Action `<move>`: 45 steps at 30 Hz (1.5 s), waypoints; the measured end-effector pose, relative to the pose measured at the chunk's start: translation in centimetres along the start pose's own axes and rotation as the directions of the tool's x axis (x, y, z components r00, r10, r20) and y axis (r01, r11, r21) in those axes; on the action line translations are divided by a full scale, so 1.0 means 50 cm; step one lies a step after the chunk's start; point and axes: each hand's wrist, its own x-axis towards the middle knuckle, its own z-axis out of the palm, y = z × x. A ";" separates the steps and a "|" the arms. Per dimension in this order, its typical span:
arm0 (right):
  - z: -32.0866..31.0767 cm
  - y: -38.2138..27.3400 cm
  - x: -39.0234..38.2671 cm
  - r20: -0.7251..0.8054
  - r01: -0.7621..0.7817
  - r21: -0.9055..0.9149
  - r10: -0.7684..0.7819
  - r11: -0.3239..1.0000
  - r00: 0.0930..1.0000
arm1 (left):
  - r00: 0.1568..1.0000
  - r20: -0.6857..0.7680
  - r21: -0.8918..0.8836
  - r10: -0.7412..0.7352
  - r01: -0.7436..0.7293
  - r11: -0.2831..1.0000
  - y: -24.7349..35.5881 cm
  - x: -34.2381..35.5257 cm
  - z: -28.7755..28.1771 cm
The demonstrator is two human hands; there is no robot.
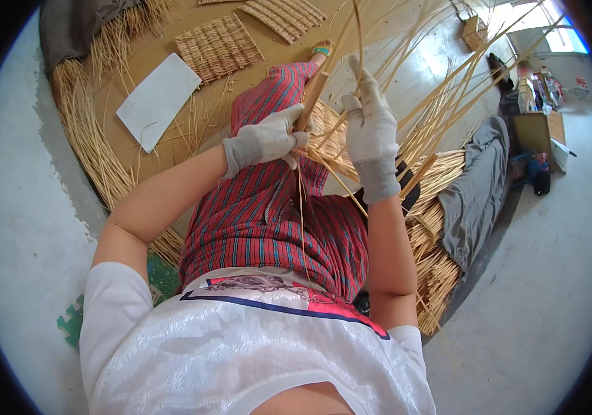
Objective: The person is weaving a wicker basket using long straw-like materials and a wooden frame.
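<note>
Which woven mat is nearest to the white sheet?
The fully visible mat, beside the white sheet; the other mats, farther away, meet the picture's top edge.

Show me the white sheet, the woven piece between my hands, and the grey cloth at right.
White sheet (159, 102): head view, middle of its face.
Woven piece (328, 127): head view, its visible weave.
Grey cloth (477, 190): head view, middle of its length.

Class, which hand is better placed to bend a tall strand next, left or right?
Probably the right hand: its fingers extend up close to the tall strands, while the left hand is at the wooden rod.
</note>
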 end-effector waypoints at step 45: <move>0.032 0.040 -0.217 -0.075 -0.329 0.569 0.446 0.754 0.892 | 0.992 0.122 -0.196 -0.037 0.061 0.979 -0.061 0.029 -0.025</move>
